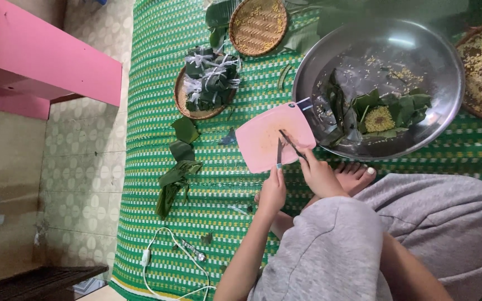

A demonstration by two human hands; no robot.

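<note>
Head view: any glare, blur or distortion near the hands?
Head view: glare streaks on the rim and floor of the round steel basin; soft daylight, faint shadows; wide-angle bending at the edges; left hand and right hand over the pink plastic cutting board fairly sharp, though the thin tools they hold are hard to make out.

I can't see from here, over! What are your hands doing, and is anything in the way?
Left hand grips knife. Right hand holds thin dark strip on pink cutting board. Metal basin touches board's edge.
</note>
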